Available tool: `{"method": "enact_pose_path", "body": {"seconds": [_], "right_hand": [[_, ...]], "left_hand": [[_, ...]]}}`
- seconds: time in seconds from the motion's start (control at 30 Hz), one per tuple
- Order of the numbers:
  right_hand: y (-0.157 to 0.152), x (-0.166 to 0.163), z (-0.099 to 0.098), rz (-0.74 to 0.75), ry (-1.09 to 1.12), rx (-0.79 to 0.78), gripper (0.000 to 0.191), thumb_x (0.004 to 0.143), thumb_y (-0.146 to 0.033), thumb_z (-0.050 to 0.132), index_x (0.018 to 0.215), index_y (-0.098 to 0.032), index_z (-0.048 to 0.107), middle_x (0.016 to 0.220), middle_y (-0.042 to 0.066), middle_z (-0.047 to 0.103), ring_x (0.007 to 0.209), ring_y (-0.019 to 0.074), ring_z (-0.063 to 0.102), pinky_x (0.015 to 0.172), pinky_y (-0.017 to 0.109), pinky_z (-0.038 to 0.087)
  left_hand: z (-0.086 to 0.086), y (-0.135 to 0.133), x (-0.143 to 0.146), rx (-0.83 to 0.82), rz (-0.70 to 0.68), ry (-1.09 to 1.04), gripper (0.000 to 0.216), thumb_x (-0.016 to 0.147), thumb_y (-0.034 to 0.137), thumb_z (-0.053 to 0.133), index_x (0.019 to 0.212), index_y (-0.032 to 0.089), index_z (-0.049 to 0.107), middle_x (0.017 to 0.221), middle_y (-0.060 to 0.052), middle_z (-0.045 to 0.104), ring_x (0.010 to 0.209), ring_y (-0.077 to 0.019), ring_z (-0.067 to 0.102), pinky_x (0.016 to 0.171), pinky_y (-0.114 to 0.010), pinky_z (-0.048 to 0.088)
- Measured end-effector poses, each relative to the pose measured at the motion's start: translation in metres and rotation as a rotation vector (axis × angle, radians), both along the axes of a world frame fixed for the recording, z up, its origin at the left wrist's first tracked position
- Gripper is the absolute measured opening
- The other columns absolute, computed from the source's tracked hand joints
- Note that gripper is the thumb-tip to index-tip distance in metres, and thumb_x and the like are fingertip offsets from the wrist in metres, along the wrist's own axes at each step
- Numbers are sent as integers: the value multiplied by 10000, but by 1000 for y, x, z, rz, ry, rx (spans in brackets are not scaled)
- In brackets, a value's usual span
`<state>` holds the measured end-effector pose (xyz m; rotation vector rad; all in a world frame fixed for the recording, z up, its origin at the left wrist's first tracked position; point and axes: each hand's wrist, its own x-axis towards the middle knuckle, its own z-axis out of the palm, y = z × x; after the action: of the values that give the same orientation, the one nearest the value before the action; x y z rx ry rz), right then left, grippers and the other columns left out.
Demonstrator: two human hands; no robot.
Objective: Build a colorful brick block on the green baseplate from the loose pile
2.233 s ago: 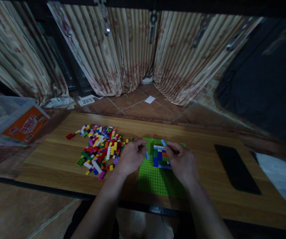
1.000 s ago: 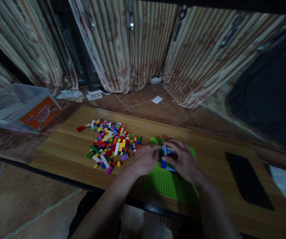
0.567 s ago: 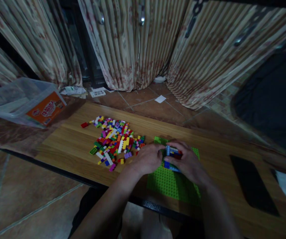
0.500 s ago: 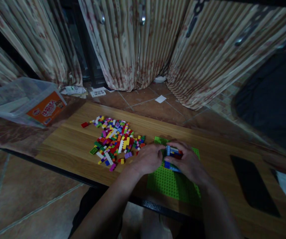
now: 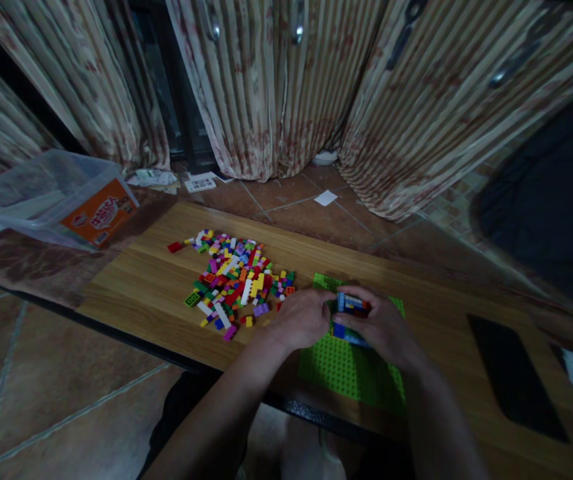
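Observation:
A small block of toy building bricks [image 5: 352,305], mostly blue with light blue, red and white parts, stands on a green studded baseplate [image 5: 339,367]. My right hand [image 5: 384,328] wraps round its right side, with the thumb across the near side and the fingers along the far side. On the left side, my left hand [image 5: 306,319] has its fingers bent and pinched against the block's edge. Its fingertips are partly hidden, and any small brick between them cannot be made out. Both hands are closed.
Left of the baseplate, a heap of loose colourful bricks [image 5: 236,277] covers part of the wooden table [image 5: 136,280]. A black flat phone-like slab [image 5: 514,373] lies at the right. A clear plastic bin [image 5: 56,193] with an orange label stands beyond the left end; striped curtains [image 5: 266,87] hang behind.
The view has shifted a little, so everything appears slightly further right. Both hands stay at the brick block with hardly any visible movement.

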<state>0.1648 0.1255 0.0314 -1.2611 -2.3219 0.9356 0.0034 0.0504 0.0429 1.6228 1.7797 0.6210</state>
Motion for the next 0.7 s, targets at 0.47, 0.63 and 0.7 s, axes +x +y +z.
{"method": "enact_pose_path", "body": {"seconds": [0.47,0.63,0.7], "right_hand": [[0,-4,0,-24,26,-54,454,659,-348,709,1095,-222,686,929,28,738,824,218,683,780,382,519],[0,0,-4,11,-16,-11,477,684,-400,716,1133,-251,655,1038,34,709,948,243,650,862,429,489],[0,3,-6,15,-20,-2,522,680,-413,732,1170,-255,643,1091,46,690,1012,258,630,899,447,474]], "left_hand": [[7,-2,0,8,-23,39,425,888,181,407,1250,223,625,1131,-83,707,1028,-219,658,941,-356,502],[-1,0,-3,56,10,33,424,894,175,401,1263,190,608,1191,-89,684,1094,-210,638,1000,-339,464],[-2,0,-5,66,45,27,416,889,170,417,1259,179,608,1202,-94,678,1107,-212,631,1004,-337,458]]}}
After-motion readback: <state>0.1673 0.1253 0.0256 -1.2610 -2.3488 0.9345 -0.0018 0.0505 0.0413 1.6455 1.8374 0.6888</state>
